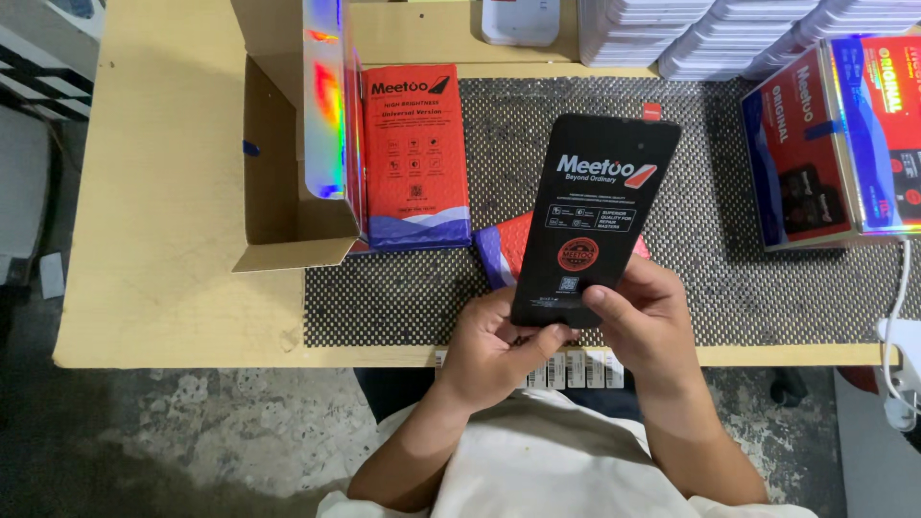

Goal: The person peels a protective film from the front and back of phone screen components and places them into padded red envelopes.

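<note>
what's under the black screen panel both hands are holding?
Beneath the black rectangular screen panel, held by the left hand and right hand, a red-and-blue padded pouch lies on the dark dotted mat. Most of the pouch is covered by the panel.

Lower end of the black phone screen panel covered by the left hand and right hand. Red padded pouch mostly hidden behind the panel. White box stacks and white device cut off at the top edge. Label strip under the desk edge too small to tell.
</note>
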